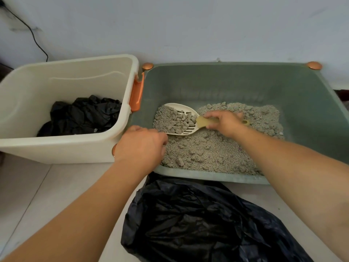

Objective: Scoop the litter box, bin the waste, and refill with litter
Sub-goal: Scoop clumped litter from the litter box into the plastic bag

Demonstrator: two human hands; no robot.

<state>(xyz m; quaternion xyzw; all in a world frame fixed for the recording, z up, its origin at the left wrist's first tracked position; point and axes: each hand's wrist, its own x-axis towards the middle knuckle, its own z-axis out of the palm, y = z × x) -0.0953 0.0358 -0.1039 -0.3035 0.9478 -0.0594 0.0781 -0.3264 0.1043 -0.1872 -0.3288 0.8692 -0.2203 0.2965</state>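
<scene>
A green litter box [311, 110] sits against the wall, half filled with grey litter [207, 154] and clumps. My right hand [226, 122] grips the yellow handle of a cream slotted scoop [186, 110], whose bowl lies low over the litter at the box's left side, loaded with grey clumps. My left hand [140, 146] clasps the near-left corner of the litter box rim. To the left stands a cream plastic bin [75, 150] with an orange latch [137, 95]; a crumpled black bag [83, 116] lies in its bottom.
A loose black plastic bag [204, 220] lies on the pale floor right in front of the litter box. A black cable [35, 40] runs down the wall at the far left. Copper-coloured knobs [314, 65] cap the litter box's back corners.
</scene>
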